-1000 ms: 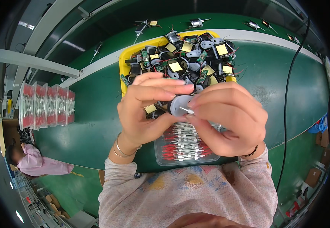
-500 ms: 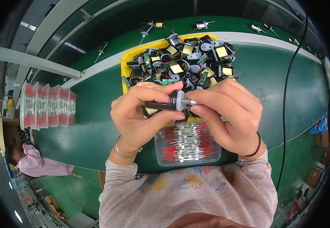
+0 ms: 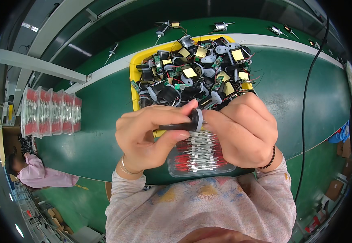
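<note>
Between the thumb and fingers of my left hand (image 3: pixel 143 131) lies a black cylindrical part (image 3: pixel 193 121), held sideways with a pale grey end disc (image 3: pixel 200 120) facing right. My right hand (image 3: pixel 244 131) is closed in a pinch right against that disc. Its fingertips cover whatever they grip there. Below both hands sits a clear plastic box (image 3: pixel 196 175) of thin white-and-red wire-like pieces (image 3: pixel 202 152). Just beyond my hands stands a yellow bin (image 3: pixel 133 75) heaped with similar black parts, grey caps, yellow pads and small green circuit boards.
Stacked clear boxes (image 3: pixel 52 112) of red-and-white pieces stand at the left. A black cable (image 3: pixel 304 117) crosses the right side of the green table (image 3: pixel 281 77). Beyond the table's rail, several parts (image 3: pixel 221 26) lie on a green surface. A person in pink (image 3: pixel 42 172) is at far left.
Both hands have come slightly nearer to me with the black part. The metal shaft seen between disc and right fingertips is now covered, with the right fingers closer to the disc.
</note>
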`<state>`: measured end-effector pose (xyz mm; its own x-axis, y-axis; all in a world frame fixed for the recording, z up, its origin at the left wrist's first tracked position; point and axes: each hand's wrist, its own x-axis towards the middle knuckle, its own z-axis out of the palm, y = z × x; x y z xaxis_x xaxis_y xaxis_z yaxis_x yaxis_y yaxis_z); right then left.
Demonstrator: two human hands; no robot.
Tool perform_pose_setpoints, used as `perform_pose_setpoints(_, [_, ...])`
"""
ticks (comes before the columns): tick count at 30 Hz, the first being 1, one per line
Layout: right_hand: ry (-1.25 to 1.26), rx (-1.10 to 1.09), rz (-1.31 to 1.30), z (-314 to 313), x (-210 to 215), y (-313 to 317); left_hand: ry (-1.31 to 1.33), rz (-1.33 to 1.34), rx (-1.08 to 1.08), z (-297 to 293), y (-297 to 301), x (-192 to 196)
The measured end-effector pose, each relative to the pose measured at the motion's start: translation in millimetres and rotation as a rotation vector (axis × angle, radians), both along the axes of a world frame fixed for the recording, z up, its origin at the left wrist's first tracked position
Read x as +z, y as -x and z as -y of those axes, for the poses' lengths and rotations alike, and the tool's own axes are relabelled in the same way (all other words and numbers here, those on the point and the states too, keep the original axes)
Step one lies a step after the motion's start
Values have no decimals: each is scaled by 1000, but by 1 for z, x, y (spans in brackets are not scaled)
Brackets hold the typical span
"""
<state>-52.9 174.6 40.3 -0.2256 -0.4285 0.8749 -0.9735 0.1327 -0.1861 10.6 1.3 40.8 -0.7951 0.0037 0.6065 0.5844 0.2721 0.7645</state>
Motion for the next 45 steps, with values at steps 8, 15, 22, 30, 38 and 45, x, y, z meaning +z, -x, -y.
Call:
perform_pose_setpoints(8, [-45, -90, 120, 7, -3, 12, -130, 148, 50, -4, 7, -6])
perform_pose_setpoints(15, [-148, -189, 13, 9, -4, 14, -194, 149, 11, 0, 12, -8])
perform_pose_setpoints(22, [-130, -153, -78, 7, -3, 7, -184, 176, 16, -4, -1, -6])
perform_pose_setpoints(30, [-251, -51, 210, 2, 13, 2, -500, 335, -250, -2, 6, -9])
perform_pose_setpoints(38, [-24, -20, 408, 17, 34, 32, -819, 297, -252, 4, 26, -21])
perform_pose_setpoints(45, [190, 265, 742, 37, -8, 30, -862, 400, -278, -1, 25, -23])
